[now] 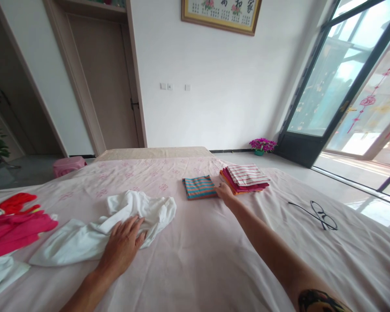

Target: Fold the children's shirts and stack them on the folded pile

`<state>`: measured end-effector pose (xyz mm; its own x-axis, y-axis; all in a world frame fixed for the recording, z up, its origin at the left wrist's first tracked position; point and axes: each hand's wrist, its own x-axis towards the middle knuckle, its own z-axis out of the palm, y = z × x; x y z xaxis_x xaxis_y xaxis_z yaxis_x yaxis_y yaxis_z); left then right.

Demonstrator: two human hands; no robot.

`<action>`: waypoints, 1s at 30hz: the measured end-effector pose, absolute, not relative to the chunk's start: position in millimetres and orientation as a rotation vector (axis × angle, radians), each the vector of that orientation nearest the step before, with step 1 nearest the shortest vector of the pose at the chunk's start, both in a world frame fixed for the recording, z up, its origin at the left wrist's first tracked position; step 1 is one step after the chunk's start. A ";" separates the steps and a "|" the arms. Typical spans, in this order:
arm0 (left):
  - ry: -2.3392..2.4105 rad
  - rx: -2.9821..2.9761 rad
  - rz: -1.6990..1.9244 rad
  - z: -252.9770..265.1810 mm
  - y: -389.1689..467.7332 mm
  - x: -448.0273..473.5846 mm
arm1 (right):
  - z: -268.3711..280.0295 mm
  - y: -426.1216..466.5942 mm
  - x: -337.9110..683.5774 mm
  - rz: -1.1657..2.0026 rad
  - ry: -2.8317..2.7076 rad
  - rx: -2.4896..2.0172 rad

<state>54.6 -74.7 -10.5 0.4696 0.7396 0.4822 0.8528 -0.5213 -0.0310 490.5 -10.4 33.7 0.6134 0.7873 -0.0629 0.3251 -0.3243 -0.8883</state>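
Observation:
My left hand lies on a crumpled white garment, palm down, fingers stretched over the fabric. My right hand reaches forward to a small folded cloth with blue and orange stripes, fingers closed at its right edge; the fingertips are partly hidden. Just beyond that hand sits a stack of folded clothes, with a white, red-striped piece on top of dark red and orange ones.
Pink and red clothes lie heaped at the left, beside another white cloth. Eyeglasses rest at the right on the pale pink bedsheet. Beyond the bed are a pink stool and a potted purple plant.

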 end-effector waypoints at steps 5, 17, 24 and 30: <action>-1.376 -2.460 -0.623 -11.2 -73.7 54.7 | 52.3 24.6 493.0 0.496 -1.092 -2.219; -1.340 -2.461 -0.637 -16.6 -68.8 51.9 | 50.6 50.8 499.7 0.216 -1.354 -2.357; -1.358 -2.472 -0.665 -16.4 -69.5 52.5 | 52.7 46.9 509.5 -0.034 -1.358 -2.356; -1.388 -2.511 -0.732 -10.3 -71.2 53.6 | 23.1 40.5 485.2 -0.057 -1.726 -2.090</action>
